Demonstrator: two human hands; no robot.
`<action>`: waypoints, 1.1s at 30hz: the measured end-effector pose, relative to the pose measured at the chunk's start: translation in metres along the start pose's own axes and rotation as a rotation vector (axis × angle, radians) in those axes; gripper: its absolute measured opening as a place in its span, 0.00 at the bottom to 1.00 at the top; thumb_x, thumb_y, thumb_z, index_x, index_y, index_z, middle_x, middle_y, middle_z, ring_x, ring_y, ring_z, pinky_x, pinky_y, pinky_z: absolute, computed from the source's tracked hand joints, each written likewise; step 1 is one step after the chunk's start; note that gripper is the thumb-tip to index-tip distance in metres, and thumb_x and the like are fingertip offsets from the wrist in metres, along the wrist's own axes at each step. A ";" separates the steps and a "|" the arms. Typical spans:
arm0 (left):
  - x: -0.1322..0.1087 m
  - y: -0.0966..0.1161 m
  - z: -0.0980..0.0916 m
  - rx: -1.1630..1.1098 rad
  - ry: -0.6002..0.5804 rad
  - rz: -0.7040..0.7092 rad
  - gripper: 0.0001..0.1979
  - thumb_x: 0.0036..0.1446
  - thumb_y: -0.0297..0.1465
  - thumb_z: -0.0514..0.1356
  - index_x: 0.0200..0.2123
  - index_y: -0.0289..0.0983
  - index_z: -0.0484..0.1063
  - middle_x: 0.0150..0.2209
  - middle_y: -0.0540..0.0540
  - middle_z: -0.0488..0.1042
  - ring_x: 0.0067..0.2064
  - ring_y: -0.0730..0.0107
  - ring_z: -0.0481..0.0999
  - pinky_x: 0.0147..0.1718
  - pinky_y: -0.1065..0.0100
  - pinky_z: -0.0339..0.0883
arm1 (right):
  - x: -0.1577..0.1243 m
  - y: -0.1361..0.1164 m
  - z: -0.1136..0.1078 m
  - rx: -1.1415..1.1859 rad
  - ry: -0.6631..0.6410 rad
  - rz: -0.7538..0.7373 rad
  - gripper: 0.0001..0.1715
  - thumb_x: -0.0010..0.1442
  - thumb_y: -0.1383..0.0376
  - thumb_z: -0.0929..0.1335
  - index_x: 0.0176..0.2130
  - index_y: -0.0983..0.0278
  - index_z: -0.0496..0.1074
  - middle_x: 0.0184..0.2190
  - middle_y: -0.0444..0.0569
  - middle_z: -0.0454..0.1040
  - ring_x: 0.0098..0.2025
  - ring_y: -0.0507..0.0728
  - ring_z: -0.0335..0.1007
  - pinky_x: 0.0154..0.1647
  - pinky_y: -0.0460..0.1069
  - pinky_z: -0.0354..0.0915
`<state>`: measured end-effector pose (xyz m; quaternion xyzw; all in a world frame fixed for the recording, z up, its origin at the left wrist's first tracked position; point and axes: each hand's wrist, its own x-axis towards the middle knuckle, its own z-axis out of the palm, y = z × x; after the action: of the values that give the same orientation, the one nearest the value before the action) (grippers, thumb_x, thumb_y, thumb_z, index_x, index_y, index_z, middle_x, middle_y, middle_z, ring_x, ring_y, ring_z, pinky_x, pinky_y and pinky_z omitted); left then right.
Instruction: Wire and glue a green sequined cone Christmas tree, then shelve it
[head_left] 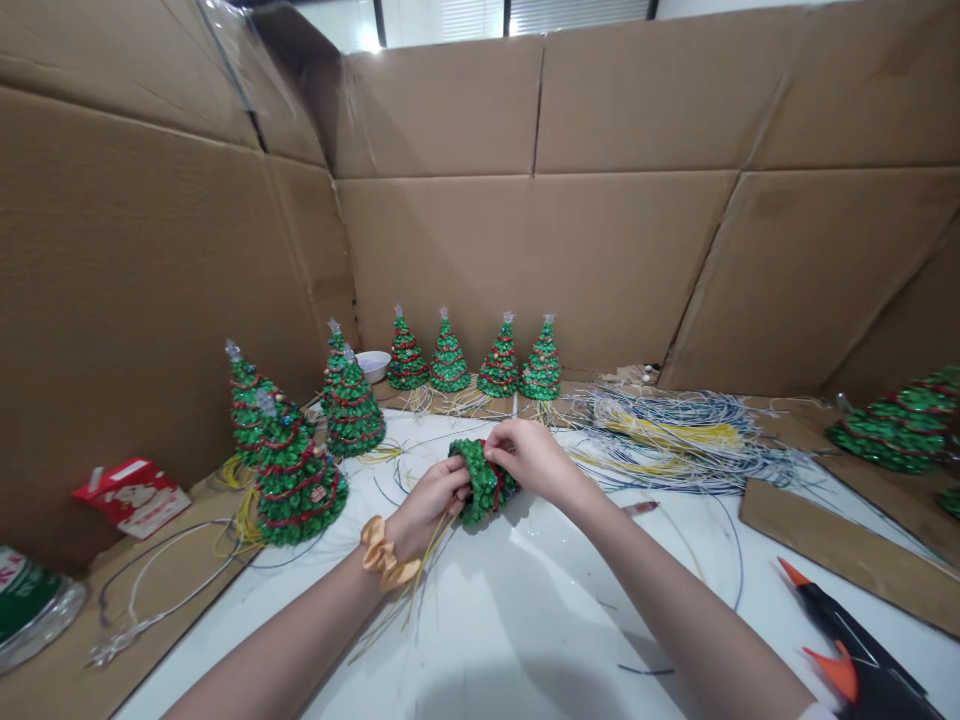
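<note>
Both forearms rise from the bottom edge toward the frame's centre; the left wrist wears a gold scrunchie (384, 553); a black-and-orange glue gun (847, 640) lies at lower right on the white table (525, 620). Just beyond, the left hand (435, 500) is clasped around the lower left side of a small green tree (480, 482), while the right hand (529, 455) pinches its upper right part, fingers curled on the red trim; the tree lies tilted between them, its long axis running roughly lower right to upper left; yellow strands trail from it toward the scrunchie. Farther off, coiled wires (675, 430) spread at right; finished trees (472, 360) line the cardboard wall (525, 240).
</note>
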<state>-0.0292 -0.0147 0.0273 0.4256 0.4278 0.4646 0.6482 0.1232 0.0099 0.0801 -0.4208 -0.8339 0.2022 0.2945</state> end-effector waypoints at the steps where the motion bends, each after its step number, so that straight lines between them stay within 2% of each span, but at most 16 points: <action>1: 0.000 0.000 0.000 -0.003 0.002 -0.001 0.16 0.38 0.33 0.66 0.29 0.33 0.66 0.15 0.57 0.54 0.15 0.85 0.47 0.13 0.77 0.36 | 0.000 0.000 0.000 0.007 -0.002 0.007 0.07 0.51 0.71 0.66 0.25 0.64 0.72 0.24 0.46 0.74 0.28 0.51 0.68 0.31 0.44 0.58; 4: 0.000 -0.002 0.000 -0.007 0.005 -0.004 0.16 0.38 0.33 0.65 0.31 0.33 0.66 0.15 0.57 0.55 0.15 0.85 0.47 0.13 0.77 0.36 | 0.001 0.001 0.001 0.025 -0.008 0.013 0.06 0.51 0.71 0.66 0.25 0.65 0.72 0.25 0.46 0.75 0.28 0.52 0.68 0.32 0.44 0.59; 9: 0.002 -0.005 -0.002 -0.016 0.005 -0.006 0.14 0.39 0.34 0.65 0.27 0.34 0.63 0.14 0.57 0.55 0.14 0.85 0.46 0.13 0.77 0.35 | -0.001 -0.003 0.001 -0.056 0.007 -0.021 0.07 0.51 0.72 0.65 0.24 0.64 0.71 0.26 0.46 0.73 0.30 0.52 0.66 0.32 0.45 0.57; 16: 0.003 -0.007 -0.002 -0.046 0.017 0.017 0.17 0.39 0.36 0.65 0.24 0.34 0.60 0.14 0.57 0.54 0.14 0.85 0.47 0.13 0.77 0.37 | -0.006 -0.011 0.002 -0.124 0.015 -0.043 0.08 0.52 0.74 0.65 0.25 0.65 0.70 0.29 0.47 0.72 0.32 0.52 0.65 0.34 0.45 0.56; 23: 0.003 -0.009 0.000 -0.042 0.019 0.024 0.15 0.40 0.34 0.65 0.26 0.34 0.62 0.14 0.58 0.53 0.14 0.85 0.47 0.13 0.77 0.37 | -0.003 -0.002 -0.005 0.008 -0.084 -0.043 0.12 0.51 0.77 0.62 0.28 0.66 0.72 0.29 0.48 0.74 0.31 0.51 0.67 0.35 0.45 0.59; 27: 0.004 -0.009 0.000 -0.039 0.025 0.022 0.15 0.38 0.33 0.65 0.25 0.34 0.62 0.14 0.58 0.53 0.14 0.85 0.47 0.13 0.77 0.37 | -0.005 -0.003 -0.008 -0.019 -0.105 -0.043 0.15 0.49 0.80 0.60 0.30 0.67 0.71 0.32 0.50 0.73 0.34 0.52 0.66 0.37 0.46 0.60; 33: 0.002 -0.008 0.002 -0.042 0.046 0.031 0.13 0.36 0.31 0.64 0.25 0.34 0.63 0.13 0.58 0.53 0.14 0.84 0.47 0.13 0.76 0.37 | -0.008 -0.004 -0.005 -0.071 -0.108 -0.128 0.14 0.50 0.80 0.59 0.29 0.67 0.69 0.32 0.50 0.69 0.34 0.52 0.63 0.37 0.45 0.59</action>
<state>-0.0250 -0.0148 0.0198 0.4078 0.4260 0.4930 0.6396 0.1276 0.0010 0.0837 -0.3652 -0.8804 0.1757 0.2460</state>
